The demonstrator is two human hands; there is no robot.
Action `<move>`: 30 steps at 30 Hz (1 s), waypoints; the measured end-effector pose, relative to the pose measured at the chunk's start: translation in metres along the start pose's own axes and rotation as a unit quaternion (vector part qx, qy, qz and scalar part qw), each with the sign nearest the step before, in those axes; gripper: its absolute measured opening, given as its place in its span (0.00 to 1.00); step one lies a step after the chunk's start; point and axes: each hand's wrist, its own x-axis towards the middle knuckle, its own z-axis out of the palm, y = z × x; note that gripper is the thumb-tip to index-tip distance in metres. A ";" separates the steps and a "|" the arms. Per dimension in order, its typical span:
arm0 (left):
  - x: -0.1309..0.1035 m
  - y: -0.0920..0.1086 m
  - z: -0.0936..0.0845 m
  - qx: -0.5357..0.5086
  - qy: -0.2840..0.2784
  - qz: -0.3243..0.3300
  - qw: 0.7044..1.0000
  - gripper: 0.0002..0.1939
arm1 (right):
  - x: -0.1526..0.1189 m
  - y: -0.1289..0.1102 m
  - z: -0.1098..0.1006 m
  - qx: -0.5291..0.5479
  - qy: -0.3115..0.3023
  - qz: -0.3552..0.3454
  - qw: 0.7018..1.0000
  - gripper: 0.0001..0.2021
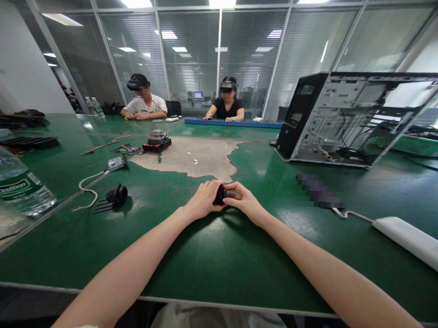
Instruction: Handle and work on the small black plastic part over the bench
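Note:
Both my hands meet over the middle of the green table (208,250). My left hand (204,200) and my right hand (243,200) together pinch a small black part (220,195), held just above the tabletop. Fingers of both hands wrap its sides, so most of its shape is hidden. A similar black part (117,197) with a flat ribbed piece lies on the table to the left, well apart from my hands.
An open computer case (351,121) stands at the right rear. A white power strip (411,242) and cable lie at right. A water bottle (15,184) lies at left. A worn bare patch (193,155), small circuit boards and a fan unit (156,141) sit ahead. Two people sit at the far side.

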 end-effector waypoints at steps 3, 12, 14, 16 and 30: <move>0.000 0.001 0.000 -0.014 0.001 -0.007 1.000 0.27 | -0.001 -0.003 0.002 0.010 0.009 0.006 1.000 0.14; -0.004 0.000 -0.007 -0.031 -0.007 -0.012 0.999 0.29 | 0.003 0.001 -0.012 -0.034 0.053 0.060 0.996 0.18; -0.005 0.002 -0.007 -0.032 -0.008 -0.001 0.999 0.28 | 0.004 0.003 -0.012 -0.028 0.013 0.075 0.997 0.18; -0.006 0.005 -0.008 -0.036 -0.006 0.012 0.999 0.28 | 0.005 0.003 -0.010 -0.029 -0.005 0.073 0.997 0.18; -0.003 0.017 -0.006 -0.114 -0.030 -0.031 0.993 0.25 | 0.004 -0.001 0.000 -0.015 0.015 0.132 0.991 0.14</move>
